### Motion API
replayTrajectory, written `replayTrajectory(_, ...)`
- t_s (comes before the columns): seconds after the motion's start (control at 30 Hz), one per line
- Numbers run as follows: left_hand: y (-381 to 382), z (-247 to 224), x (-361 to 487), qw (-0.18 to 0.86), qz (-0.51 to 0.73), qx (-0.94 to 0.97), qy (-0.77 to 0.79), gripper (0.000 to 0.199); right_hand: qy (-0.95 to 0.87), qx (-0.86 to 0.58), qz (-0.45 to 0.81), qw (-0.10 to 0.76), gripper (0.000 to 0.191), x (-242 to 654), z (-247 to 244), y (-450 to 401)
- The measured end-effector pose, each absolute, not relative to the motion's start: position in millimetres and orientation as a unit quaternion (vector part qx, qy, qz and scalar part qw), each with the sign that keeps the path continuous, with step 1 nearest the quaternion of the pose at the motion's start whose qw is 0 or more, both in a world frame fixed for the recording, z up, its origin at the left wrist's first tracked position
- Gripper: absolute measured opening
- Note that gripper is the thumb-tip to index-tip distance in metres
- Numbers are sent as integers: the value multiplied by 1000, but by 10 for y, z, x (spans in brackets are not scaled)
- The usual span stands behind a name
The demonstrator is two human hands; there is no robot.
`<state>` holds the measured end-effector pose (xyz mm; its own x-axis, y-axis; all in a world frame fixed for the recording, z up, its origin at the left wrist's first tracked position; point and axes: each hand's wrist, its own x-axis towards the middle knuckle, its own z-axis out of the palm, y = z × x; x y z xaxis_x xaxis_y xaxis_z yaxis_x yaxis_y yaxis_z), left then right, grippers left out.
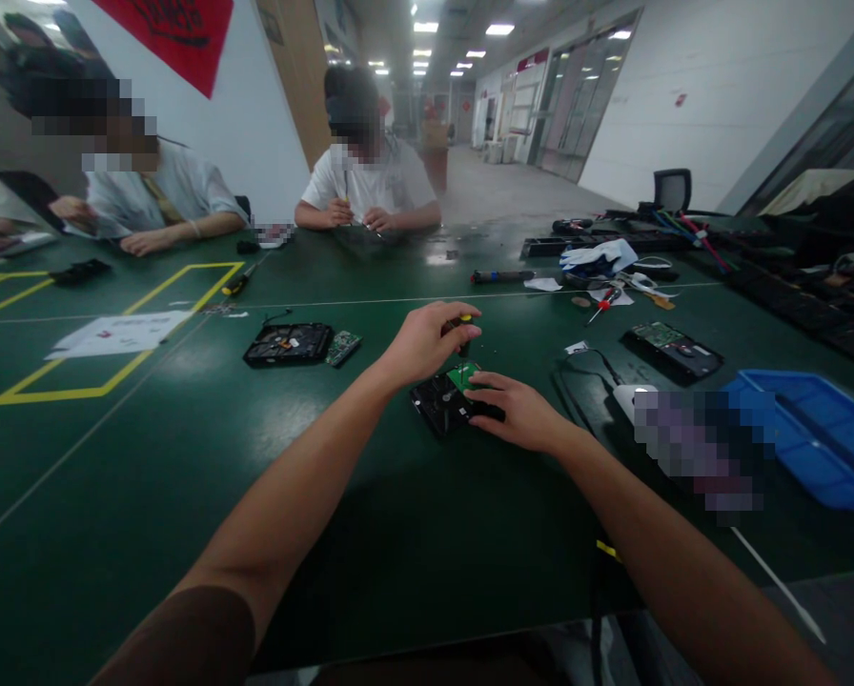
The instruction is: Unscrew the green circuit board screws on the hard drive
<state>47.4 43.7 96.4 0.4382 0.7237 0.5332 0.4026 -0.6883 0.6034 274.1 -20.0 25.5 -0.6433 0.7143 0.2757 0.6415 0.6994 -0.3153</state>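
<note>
A black hard drive (438,404) with a green circuit board (461,375) lies on the green table in front of me. My left hand (433,338) is closed around the handle of a screwdriver (465,322) with a yellow top, held upright with its shaft down at the board. My right hand (517,410) rests at the drive's right edge, fingers stretched over its side and holding it against the table. Left of the hands sits an opened drive casing (288,344), with a loose circuit board (343,348) beside it.
Another hard drive (673,351) lies to the right, near a blue tray (820,433) and a blurred-out device with a cable. Farther back are a red-handled screwdriver (602,305), white gloves (599,257) and a dark cylindrical tool (502,276). Two people sit across the table.
</note>
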Motion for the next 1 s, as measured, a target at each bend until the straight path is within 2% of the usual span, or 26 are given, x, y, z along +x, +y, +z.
replayTrajectory(0.6, 435, 985, 447, 203, 392, 837, 323, 28, -903, -374, 90, 195, 41, 2769, 190, -172)
replayTrajectory(1.0, 430, 1030, 385, 319, 359, 822, 305, 39, -902, -376, 93, 191, 41, 2769, 194, -175)
